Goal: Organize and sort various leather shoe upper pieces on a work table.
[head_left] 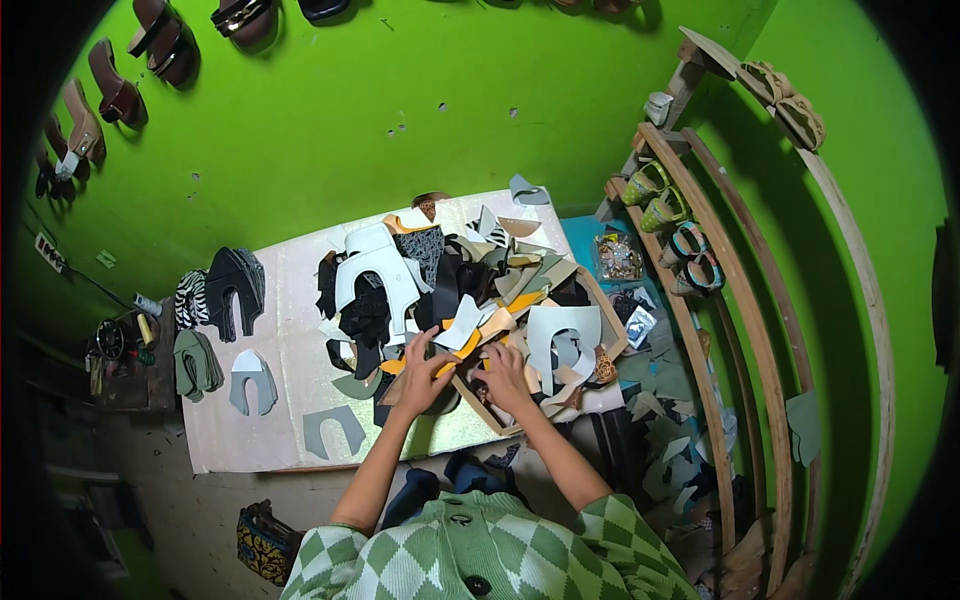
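A heaped pile of cut leather and fabric pieces in white, black, olive, tan and orange covers the middle of the table. My left hand rests at the pile's near side, its fingers apart beside an orange-yellow piece. Just right of it, my right hand reaches over the edge of a shallow wooden tray, fingers bent and spread among the scraps. Neither hand plainly grips a piece. A large white U-shaped piece lies on top at the back left, and a pale grey one lies right of my right hand.
Stacks of black, olive and grey U-shaped pieces lie on the table's left. A sewing machine stands beyond. Wooden racks with sandals rise at right, scraps beneath. Shoes hang on the wall.
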`<act>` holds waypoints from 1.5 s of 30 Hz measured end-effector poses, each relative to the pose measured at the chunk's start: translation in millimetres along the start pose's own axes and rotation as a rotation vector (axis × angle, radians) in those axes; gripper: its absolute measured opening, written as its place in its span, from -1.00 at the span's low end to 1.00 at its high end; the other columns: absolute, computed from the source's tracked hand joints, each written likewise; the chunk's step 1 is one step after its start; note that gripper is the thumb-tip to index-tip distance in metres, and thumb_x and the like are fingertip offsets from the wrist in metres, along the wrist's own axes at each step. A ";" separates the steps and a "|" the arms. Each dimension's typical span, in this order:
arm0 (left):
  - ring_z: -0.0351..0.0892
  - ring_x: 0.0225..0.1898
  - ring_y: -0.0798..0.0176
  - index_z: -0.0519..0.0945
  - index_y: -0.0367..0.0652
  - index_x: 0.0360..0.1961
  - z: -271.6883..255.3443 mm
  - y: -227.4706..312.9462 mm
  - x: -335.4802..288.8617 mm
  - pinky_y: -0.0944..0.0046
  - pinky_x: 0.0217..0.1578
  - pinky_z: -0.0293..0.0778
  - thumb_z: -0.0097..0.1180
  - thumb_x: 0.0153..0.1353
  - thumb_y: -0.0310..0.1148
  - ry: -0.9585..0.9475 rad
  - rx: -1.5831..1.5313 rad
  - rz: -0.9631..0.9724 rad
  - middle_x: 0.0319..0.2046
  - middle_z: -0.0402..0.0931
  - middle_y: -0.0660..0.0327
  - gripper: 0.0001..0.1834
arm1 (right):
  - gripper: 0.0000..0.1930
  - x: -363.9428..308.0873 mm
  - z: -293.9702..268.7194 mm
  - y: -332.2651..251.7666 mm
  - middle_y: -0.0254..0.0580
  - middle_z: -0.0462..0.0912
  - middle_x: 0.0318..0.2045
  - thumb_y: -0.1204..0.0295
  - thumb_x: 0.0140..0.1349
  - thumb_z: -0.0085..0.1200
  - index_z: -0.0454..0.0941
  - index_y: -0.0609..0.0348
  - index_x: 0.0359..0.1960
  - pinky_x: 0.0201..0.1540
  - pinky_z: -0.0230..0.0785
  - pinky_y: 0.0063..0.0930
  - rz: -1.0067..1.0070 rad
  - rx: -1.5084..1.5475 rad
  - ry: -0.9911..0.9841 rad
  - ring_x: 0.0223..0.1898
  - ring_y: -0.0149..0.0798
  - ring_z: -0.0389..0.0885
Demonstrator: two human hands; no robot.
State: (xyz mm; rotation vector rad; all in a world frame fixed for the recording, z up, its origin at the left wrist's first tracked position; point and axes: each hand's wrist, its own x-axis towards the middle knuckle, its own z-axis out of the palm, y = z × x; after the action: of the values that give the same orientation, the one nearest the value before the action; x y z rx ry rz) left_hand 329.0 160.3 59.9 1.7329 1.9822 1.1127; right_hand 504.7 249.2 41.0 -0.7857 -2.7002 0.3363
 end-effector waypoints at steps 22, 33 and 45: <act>0.10 0.21 -0.11 0.53 -0.03 -0.18 6.7 17.7 44.2 -0.03 0.13 0.15 0.28 -0.13 -0.36 -0.053 0.087 0.155 0.13 0.22 0.11 -0.61 | -0.24 0.2 -110.0 60.0 0.08 0.35 0.07 0.17 -0.15 0.30 0.29 0.00 0.17 0.14 0.18 -0.18 0.654 -0.117 0.089 0.12 0.06 0.31; 0.14 0.14 -0.12 0.43 -0.14 -0.01 45.8 9.7 66.7 0.02 0.14 0.14 0.16 -0.02 -0.46 -0.075 0.071 0.175 0.10 0.21 -0.02 -0.54 | -0.40 -20.6 -8.9 3.9 0.08 0.23 0.22 0.23 0.10 0.06 0.23 -0.04 0.22 0.11 0.12 0.03 0.543 -0.077 -0.418 0.19 0.14 0.24; 0.19 0.11 -0.09 0.44 -0.18 -0.07 48.3 18.4 62.4 0.06 0.12 0.16 0.09 0.07 -0.52 -0.053 0.056 0.206 0.03 0.27 0.00 -0.65 | -0.53 -35.0 -70.6 34.7 0.02 0.60 -0.22 0.56 0.05 -0.10 0.49 -0.18 0.03 -0.22 0.45 -0.25 0.466 0.238 -0.259 -0.30 -0.03 0.61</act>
State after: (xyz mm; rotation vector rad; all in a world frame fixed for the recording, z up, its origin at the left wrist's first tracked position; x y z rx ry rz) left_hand 358.8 235.6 57.6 2.0111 1.8538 1.0707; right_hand 574.5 268.0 87.8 -1.3720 -2.6014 0.9019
